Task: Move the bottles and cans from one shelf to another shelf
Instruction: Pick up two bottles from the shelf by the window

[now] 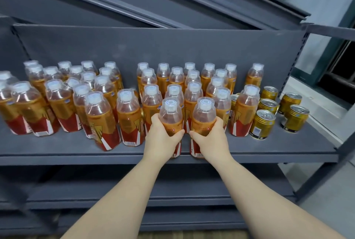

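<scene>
Two amber drink bottles with clear caps and red-gold labels stand at the front edge of the grey shelf. My left hand grips the left bottle around its middle. My right hand grips the right bottle the same way. Both bottles are upright, side by side, their bases at the shelf's front lip. Behind them stand several more identical bottles in rows. Several gold cans stand at the right end of the shelf.
A dark upper shelf overhangs the back panel. Lower grey shelves lie beneath my forearms. A metal upright frames the right side, with floor and a window beyond it.
</scene>
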